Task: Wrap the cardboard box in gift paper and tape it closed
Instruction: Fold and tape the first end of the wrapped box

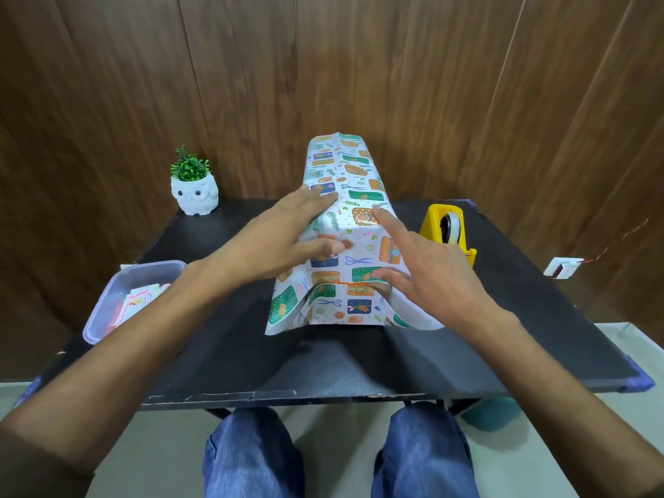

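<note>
White gift paper (359,246) lies draped over the cardboard box at the centre of the black table (323,364). The box is hidden, presumably under the raised middle. Left hand (276,242): fingers flat and spread, pressing the paper onto the top to fix it. Right hand (434,271): fingers straight, index tip on the right top edge, a placement suited to creasing. Neither hand grips anything. The yellow tape dispenser (447,228) stands to the right, within reach for sealing.
</note>
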